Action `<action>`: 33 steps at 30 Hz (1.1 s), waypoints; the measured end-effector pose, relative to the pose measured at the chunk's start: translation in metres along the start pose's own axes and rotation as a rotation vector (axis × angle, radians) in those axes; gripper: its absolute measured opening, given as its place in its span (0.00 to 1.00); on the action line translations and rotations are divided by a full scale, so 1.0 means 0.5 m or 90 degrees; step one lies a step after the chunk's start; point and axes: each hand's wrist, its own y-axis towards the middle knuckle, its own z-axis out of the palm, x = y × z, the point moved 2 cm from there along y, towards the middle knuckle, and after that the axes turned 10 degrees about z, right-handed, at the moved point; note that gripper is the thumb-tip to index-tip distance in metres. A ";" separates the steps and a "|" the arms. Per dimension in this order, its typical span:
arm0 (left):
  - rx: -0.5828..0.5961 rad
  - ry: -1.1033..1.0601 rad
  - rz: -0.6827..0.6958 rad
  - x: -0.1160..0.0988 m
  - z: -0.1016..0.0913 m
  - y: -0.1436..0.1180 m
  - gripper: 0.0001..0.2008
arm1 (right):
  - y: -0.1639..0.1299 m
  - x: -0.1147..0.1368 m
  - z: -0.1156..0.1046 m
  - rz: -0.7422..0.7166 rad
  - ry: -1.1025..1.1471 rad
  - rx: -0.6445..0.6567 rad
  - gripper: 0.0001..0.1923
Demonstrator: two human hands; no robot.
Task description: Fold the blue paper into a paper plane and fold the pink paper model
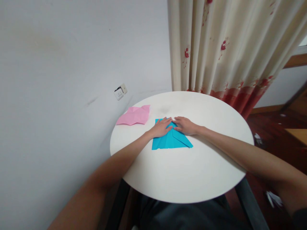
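Both hands are down flat on a blue paper [171, 140] lying near the middle of the round white table [192, 172]. The left hand [161, 127] presses the sheet's upper left part and the right hand [185, 125] the upper right, fingertips nearly meeting at the top. Fingers are spread flat, not pinching anything, just pushing down. The sheet has folded flaps slanting down to about 4 o'clock. A crumpled pink paper [134, 115] sits at 10 o'clock from it, near the table's edge.
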 end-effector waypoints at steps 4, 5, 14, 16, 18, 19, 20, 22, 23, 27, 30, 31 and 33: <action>0.005 0.001 -0.004 0.003 0.003 0.000 0.30 | -0.001 0.002 -0.003 -0.003 0.007 0.002 0.31; 0.004 0.001 -0.004 0.003 0.003 0.001 0.30 | -0.001 0.003 -0.003 -0.001 0.006 0.002 0.31; 0.000 -0.001 -0.006 -0.002 0.000 0.000 0.30 | 0.000 0.001 -0.001 0.005 0.004 -0.004 0.31; -0.004 -0.003 -0.005 -0.002 0.001 0.000 0.30 | -0.001 0.001 -0.002 0.006 0.003 -0.004 0.31; -0.005 -0.003 -0.005 -0.002 0.001 -0.001 0.30 | -0.002 0.003 -0.004 0.007 0.000 0.002 0.31; -0.006 -0.002 -0.006 -0.002 0.001 -0.001 0.30 | -0.002 0.003 -0.005 0.008 -0.001 0.005 0.32; -0.006 -0.002 -0.006 -0.002 0.000 -0.001 0.30 | -0.002 0.004 -0.005 0.008 -0.001 0.008 0.32; -0.003 -0.003 -0.005 -0.005 -0.002 -0.002 0.29 | -0.002 0.005 -0.004 0.003 0.004 0.012 0.31; -0.001 -0.005 -0.003 -0.006 -0.004 -0.003 0.29 | -0.001 0.005 -0.002 0.002 0.007 0.014 0.31; 0.013 -0.009 0.016 -0.012 -0.010 -0.005 0.29 | 0.005 -0.006 0.012 0.063 0.014 0.023 0.36; 0.015 -0.007 0.023 -0.015 -0.013 -0.006 0.29 | 0.006 -0.017 0.015 0.108 0.027 0.056 0.42; 0.017 -0.005 0.024 -0.016 -0.014 -0.006 0.29 | 0.004 -0.019 0.014 0.108 0.033 0.070 0.44; 0.023 0.000 0.026 -0.017 -0.015 -0.005 0.28 | 0.001 -0.021 0.009 0.101 0.044 0.096 0.49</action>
